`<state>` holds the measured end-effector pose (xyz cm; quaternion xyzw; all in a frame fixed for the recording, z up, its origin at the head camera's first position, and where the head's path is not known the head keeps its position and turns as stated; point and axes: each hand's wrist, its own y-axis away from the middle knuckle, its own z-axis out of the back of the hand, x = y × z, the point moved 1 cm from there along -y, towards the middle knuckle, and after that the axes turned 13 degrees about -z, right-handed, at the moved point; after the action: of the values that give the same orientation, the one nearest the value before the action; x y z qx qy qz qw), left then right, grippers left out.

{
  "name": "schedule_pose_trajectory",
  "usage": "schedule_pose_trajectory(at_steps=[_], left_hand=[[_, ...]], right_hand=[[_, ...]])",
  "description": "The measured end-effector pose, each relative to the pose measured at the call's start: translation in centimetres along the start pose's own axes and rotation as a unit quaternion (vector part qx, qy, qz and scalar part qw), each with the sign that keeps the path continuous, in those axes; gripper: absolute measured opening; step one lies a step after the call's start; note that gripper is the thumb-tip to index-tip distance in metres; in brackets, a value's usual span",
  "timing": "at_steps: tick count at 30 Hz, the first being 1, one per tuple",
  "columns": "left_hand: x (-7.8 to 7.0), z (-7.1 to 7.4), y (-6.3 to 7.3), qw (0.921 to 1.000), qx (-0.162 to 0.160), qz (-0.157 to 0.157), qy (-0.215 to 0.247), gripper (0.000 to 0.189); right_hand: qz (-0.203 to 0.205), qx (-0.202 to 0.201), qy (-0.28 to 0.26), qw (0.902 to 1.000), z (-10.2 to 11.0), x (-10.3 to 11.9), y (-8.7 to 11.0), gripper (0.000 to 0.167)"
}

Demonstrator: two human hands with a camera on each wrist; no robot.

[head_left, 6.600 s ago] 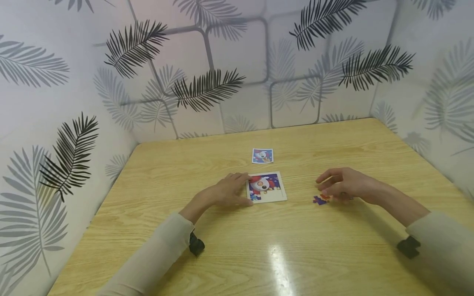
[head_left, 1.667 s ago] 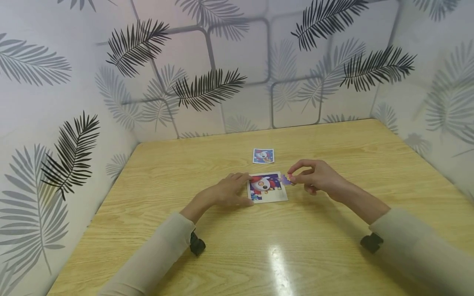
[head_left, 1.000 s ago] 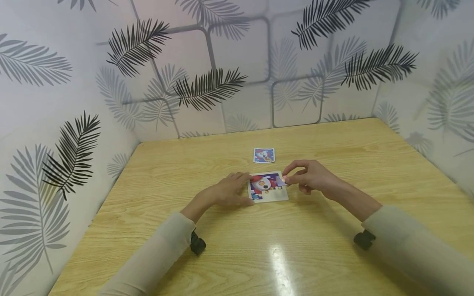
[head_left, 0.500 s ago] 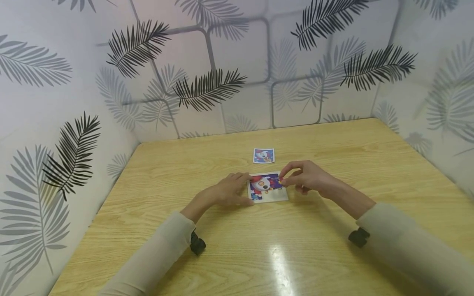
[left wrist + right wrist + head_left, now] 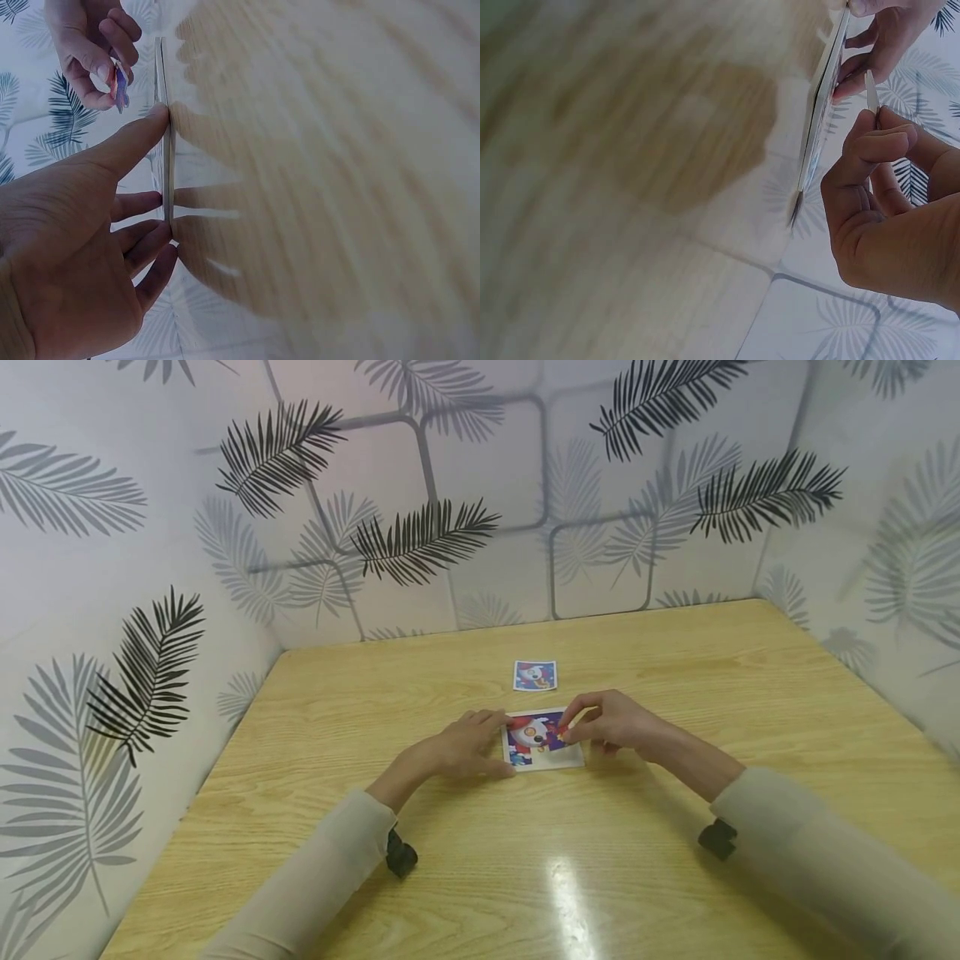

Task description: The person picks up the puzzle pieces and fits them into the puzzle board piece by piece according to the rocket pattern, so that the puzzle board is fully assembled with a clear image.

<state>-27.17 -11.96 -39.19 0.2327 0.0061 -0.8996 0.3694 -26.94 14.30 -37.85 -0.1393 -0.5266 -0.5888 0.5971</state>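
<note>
A square jigsaw puzzle board (image 5: 551, 760) with a pale border lies on the table, showing a cartoon picture over its upper and left part and bare white at lower right. My left hand (image 5: 463, 747) rests at its left side, thumb (image 5: 135, 142) at the near corner, the relaxed fingers spread toward the far corner. Above the board's right part, my right hand (image 5: 615, 722) pinches a jigsaw piece (image 5: 121, 90) between thumb and index finger. In both wrist views the piece stands apart from the board, tilted. Fingertips partly cover it.
Behind the board lies a small picture card (image 5: 535, 676) with a similar cartoon. The wooden table (image 5: 480, 877) meets a leaf-patterned wall (image 5: 487, 485) at the back. A dark strapped device (image 5: 401, 856) sits under the left wrist, another device (image 5: 717, 839) under the right.
The right hand has gone from the loose pieces on the table's right to the board, carrying a jigsaw piece, and has lately edged further left over it. The left hand has stayed put.
</note>
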Motion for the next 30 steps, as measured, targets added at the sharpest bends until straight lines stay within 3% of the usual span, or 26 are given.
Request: schedule_pose_trajectory(at_steps=[30], left_hand=[[-0.1, 0.1, 0.2, 0.9999, -0.003, -0.01, -0.003, 0.084]], right_hand=[[0.0, 0.011, 0.011, 0.9999, -2.0, 0.6, -1.2, 0.021]])
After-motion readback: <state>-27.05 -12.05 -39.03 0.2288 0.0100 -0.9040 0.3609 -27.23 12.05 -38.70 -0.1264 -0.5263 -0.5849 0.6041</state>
